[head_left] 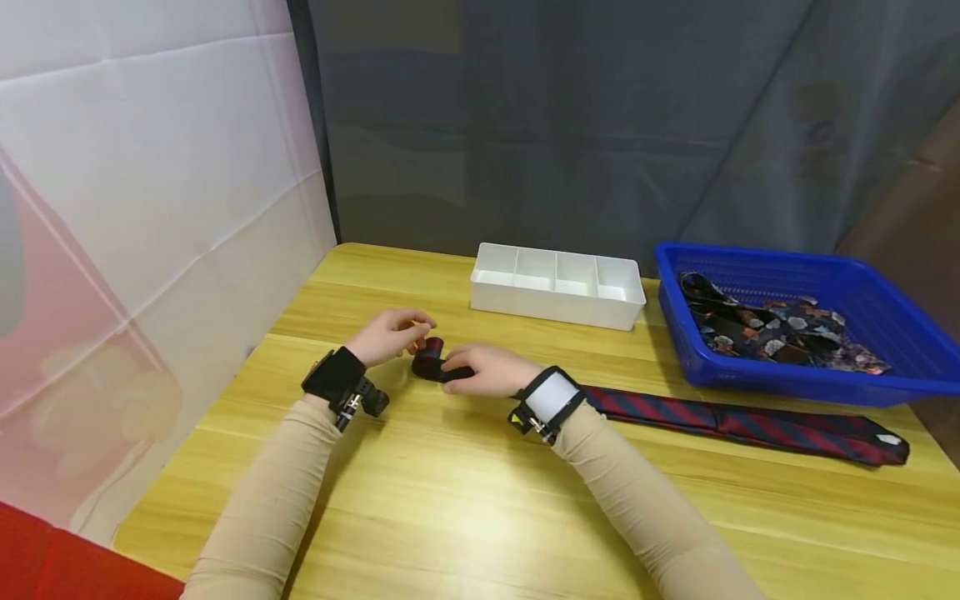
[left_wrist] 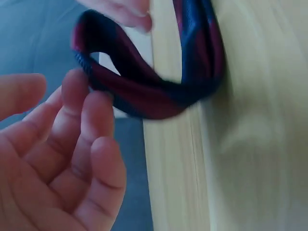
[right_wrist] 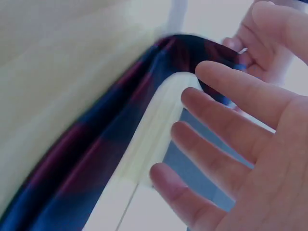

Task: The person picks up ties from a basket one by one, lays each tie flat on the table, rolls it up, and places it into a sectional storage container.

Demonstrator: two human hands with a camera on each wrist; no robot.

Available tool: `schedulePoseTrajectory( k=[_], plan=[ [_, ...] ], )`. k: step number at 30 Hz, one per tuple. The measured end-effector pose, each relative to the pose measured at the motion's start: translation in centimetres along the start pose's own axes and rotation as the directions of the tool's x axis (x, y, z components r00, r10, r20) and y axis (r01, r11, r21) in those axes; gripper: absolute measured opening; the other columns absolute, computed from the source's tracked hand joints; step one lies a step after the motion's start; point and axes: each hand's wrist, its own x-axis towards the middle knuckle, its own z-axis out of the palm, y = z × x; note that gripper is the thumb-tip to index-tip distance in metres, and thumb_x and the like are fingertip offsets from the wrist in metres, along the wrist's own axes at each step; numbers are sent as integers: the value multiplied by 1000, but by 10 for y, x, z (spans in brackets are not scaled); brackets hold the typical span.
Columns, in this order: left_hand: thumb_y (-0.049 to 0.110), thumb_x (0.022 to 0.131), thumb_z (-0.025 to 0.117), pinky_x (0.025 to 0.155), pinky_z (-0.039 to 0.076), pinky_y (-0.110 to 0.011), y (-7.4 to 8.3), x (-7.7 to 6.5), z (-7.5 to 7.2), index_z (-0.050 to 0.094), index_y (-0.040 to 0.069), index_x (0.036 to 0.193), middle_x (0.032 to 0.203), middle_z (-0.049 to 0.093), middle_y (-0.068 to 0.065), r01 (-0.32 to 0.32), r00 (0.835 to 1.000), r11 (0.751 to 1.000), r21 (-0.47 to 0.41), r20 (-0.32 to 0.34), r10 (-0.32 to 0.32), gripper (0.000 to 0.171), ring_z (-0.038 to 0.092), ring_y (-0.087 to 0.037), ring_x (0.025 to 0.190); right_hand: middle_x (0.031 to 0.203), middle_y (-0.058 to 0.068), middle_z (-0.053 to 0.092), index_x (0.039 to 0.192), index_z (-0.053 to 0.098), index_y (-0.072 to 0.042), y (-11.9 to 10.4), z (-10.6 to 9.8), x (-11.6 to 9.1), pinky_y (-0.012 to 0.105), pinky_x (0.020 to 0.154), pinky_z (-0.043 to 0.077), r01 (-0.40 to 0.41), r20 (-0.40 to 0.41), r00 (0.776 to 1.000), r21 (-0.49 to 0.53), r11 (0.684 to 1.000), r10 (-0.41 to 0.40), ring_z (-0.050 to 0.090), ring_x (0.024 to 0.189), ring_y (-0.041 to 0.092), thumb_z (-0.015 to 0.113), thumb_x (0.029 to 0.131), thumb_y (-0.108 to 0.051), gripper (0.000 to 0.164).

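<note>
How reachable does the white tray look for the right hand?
Probably yes: in the head view only bare table shows between the right hand and the white tray, and the hand's fingers look spread, not curled round the tie.

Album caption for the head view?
Left hand and right hand at one curled end of a red-and-navy striped fabric necktie, yellow wooden table below.

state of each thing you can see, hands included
Striped tie, one end curled up, the rest stretched out
Left hand, fingers bent, thumb apart
Right hand, fingers extended and spread
White box, upright, uncovered
Blue basket, upright, uncovered
Patterned fabric, crumpled inside the basket
Wrist straps, worn
</note>
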Motion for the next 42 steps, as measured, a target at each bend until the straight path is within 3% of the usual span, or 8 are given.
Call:
schedulePoseTrajectory(
  k=[6, 16, 24, 27, 31, 34, 37, 42],
  plan=[
    [13, 102, 47, 62, 50, -28, 2, 15, 20, 64, -4, 118, 84, 67, -9, 16, 993, 997, 81, 113, -25, 28, 61, -20, 70, 134, 16, 54, 129, 61, -2, 3, 4, -15, 40, 104, 38, -20, -49, 999, -8, 1000, 20, 49, 125, 29, 62, 95, -33, 46],
    [16, 102, 48, 56, 47, -26, 3, 18, 29, 67, 0, 114, 78, 66, -5, 53, 986, 988, 145, 150, -75, 28, 58, -15, 63, 147, 10, 43, 142, 49, -6, -4, 19, -15, 43, 113, 23, -60, 3, 998, -162, 985, 61, 38, 136, 26, 61, 94, -37, 59],
    [23, 102, 51, 57, 47, -26, -13, 32, 29, 66, 1, 115, 83, 65, -6, 101, 987, 995, -24, 125, -97, 30, 57, -15, 65, 145, 6, 47, 140, 53, -12, -4, 19, -21, 44, 109, 31, -135, -39, 991, -195, 972, 129, 41, 134, 29, 62, 93, -42, 57],
    [22, 103, 48, 56, 44, -23, -34, 33, 30, 62, -2, 121, 87, 64, -6, 162, 985, 951, -263, 98, -141, 33, 55, -13, 66, 145, 4, 48, 140, 53, -15, -2, 22, -22, 45, 104, 38, -149, -49, 989, -204, 968, 142, 43, 131, 29, 62, 92, -43, 56],
    [18, 104, 47, 57, 45, -21, -56, 28, 35, 55, -10, 125, 87, 60, -6, 158, 983, 812, -562, 11, -184, 36, 54, -10, 66, 145, 0, 47, 140, 53, -17, 0, 27, -22, 46, 101, 40, -153, -44, 988, -199, 968, 147, 43, 131, 28, 61, 92, -45, 56],
    [18, 103, 49, 59, 47, -20, -60, 26, 40, 55, -11, 121, 84, 58, -5, 108, 981, 747, -656, -53, -189, 35, 55, -10, 66, 145, -1, 47, 140, 54, -18, 1, 29, -22, 47, 102, 39, -163, -44, 987, -188, 969, 158, 41, 133, 29, 61, 92, -45, 56],
    [17, 102, 50, 59, 46, -20, -55, 27, 42, 55, -11, 119, 84, 57, -5, 107, 974, 723, -683, -76, -215, 33, 55, -10, 66, 146, -1, 46, 141, 53, -18, 2, 28, -23, 48, 103, 38, -166, -43, 986, -180, 970, 161, 40, 134, 31, 61, 92, -45, 56],
    [16, 103, 49, 58, 46, -20, -54, 32, 41, 56, -11, 119, 83, 57, -4, 101, 969, 752, -651, -108, -224, 33, 55, -9, 66, 146, -1, 46, 140, 54, -17, 4, 23, -20, 47, 103, 38, -153, -47, 988, -180, 972, 147, 41, 133, 31, 61, 93, -44, 56]
  ],
)
